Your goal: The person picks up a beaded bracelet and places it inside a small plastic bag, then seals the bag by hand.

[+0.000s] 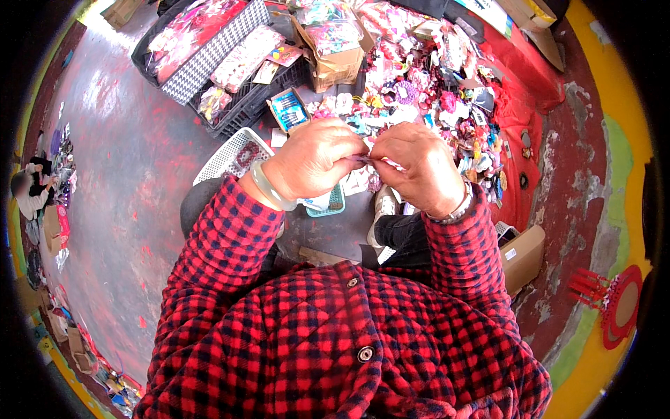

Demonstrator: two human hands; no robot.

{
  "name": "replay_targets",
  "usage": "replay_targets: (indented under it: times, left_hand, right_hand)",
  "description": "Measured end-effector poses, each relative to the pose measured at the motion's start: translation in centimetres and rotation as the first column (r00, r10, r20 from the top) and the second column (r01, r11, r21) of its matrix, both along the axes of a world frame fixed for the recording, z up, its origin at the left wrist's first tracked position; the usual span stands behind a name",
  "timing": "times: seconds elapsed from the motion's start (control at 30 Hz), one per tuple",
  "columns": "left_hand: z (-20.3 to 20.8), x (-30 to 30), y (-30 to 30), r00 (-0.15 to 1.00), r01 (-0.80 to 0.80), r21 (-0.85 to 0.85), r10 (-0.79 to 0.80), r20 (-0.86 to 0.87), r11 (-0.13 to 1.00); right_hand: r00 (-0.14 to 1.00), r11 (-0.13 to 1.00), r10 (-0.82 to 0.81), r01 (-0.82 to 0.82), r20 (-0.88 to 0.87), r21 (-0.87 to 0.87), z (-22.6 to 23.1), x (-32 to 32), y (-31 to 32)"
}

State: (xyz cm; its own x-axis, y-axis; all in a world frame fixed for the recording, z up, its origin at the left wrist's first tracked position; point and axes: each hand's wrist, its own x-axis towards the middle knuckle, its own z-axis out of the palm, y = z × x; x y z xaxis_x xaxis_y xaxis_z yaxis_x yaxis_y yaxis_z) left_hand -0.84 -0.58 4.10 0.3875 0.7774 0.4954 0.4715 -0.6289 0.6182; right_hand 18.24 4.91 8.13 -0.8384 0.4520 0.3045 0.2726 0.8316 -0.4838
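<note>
Purple and thin, a small strip [368, 160] sits pinched between our two hands — the left hand [314, 159] and the right hand [417, 167] meet at the fingertips, both sets of fingers curled tight on it. Just beyond our fingers lies a heap of pink and white hair ornaments [426, 84] on a red cloth [530, 105]. Beyond the left fingers stands a cardboard box [335, 63] beside a black crate [244, 105]; below them — a white mesh basket [234, 155] and a small teal tray [333, 202]. A pale bangle [269, 188] rings our left wrist.
</note>
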Motion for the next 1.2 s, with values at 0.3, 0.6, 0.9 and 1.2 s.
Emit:
replay_targets:
  times: [0.3,0.6,0.9,1.2]
  left_hand:
    - [-0.5,0.3,0.0,0.986,-0.041,-0.069,0.051,0.157,0.997]
    - [0.2,-0.1,-0.5,0.781,-0.011,-0.445,0.285,0.555,0.896]
    - [0.2,0.3,-0.6,0.756,0.07,-0.577,0.334,0.563,0.814]
    - [-0.1,0.3,-0.7,0.86,-0.04,-0.416,0.244,0.448,0.908]
  right_hand:
    - [0.99,0.985,-0.099,0.083,-0.103,-0.151,-0.7,-0.2,0.1]
    - [0.89,0.509,-0.392,-0.002,-0.234,-0.86,-2.1,-0.3,0.2]
    - [0.867,0.713,-0.404,0.097,-0.293,-0.695,-2.9,-1.3,-0.5]
    - [0.881,0.805,-0.289,0.013,-0.374,-0.593,-2.8,-1.0,-0.7]
